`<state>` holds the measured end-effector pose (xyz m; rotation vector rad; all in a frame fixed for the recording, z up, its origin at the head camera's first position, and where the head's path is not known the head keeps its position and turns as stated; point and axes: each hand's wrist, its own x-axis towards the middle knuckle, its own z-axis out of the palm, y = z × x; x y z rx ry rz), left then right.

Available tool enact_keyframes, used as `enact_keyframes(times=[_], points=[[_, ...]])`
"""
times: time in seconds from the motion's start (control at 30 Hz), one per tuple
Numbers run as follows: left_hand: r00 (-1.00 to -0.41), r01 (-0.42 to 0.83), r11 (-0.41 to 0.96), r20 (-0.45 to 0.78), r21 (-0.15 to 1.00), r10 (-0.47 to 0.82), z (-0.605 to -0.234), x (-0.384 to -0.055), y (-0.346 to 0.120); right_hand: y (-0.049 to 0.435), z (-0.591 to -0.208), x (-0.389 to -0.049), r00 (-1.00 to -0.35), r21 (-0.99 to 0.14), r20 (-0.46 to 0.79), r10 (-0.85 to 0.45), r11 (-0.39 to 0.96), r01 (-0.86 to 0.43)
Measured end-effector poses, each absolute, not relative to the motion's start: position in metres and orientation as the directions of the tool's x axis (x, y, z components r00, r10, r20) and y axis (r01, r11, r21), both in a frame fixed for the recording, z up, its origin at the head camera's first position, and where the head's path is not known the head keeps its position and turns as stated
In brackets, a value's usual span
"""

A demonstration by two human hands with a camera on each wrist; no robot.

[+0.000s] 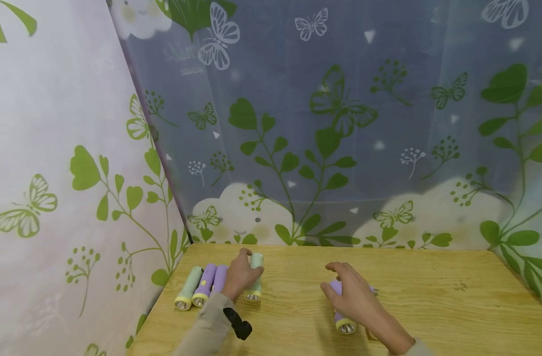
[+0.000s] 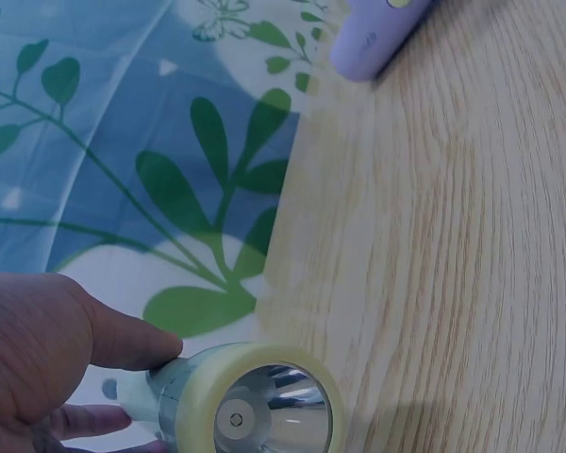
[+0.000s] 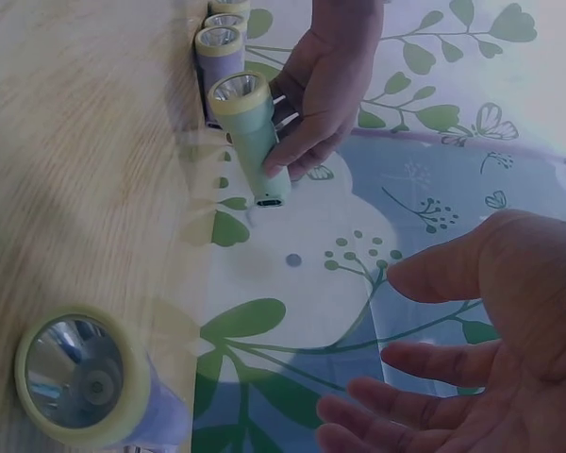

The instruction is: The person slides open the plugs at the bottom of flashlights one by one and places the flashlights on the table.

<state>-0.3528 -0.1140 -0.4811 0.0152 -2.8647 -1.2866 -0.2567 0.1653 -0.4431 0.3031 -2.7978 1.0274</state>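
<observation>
My left hand (image 1: 239, 276) grips a pale green flashlight (image 1: 257, 260) between thumb and fingers, its yellow-rimmed lens facing me. In the right wrist view, that green flashlight (image 3: 255, 142) tilts in the left hand's grasp. To the left of this hand lie a green flashlight (image 1: 189, 287) and two purple flashlights (image 1: 205, 284), side by side, the nearer purple one partly hidden by the hand. My right hand (image 1: 353, 299) hovers over another purple flashlight (image 1: 343, 319), fingers spread and loosely bent. The right wrist view shows nothing within those fingers.
A wooden table (image 1: 293, 306) carries the flashlights. Behind it hangs a blue-grey curtain (image 1: 271, 74) with leaves and butterflies, and a pale one (image 1: 53, 148) closes the left side. Small metallic prongs (image 1: 375, 291) show just beyond the right hand.
</observation>
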Motion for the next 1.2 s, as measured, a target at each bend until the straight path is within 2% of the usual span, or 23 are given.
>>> enact_keyframes(times=[0.4, 0.77, 1.2], points=[[-0.995, 0.074, 0.629, 0.099, 0.774, -0.005, -0.481, -0.341, -0.106, 0.171, -0.435, -0.27, -0.948, -0.58, 0.258, -0.185, 0.755, -0.305], [-0.993, 0.1, 0.565, 0.12, 0.819, 0.002, -0.476, -0.329, -0.093, 0.175, -0.429, -0.281, -0.963, -0.691, 0.191, -0.19, 0.671, -0.27], [-0.985, 0.166, 0.495, 0.17, 0.853, 0.037, -0.472, -0.311, -0.075, 0.172, -0.427, -0.293, -0.953, -0.766, 0.198, -0.23, 0.571, -0.297]])
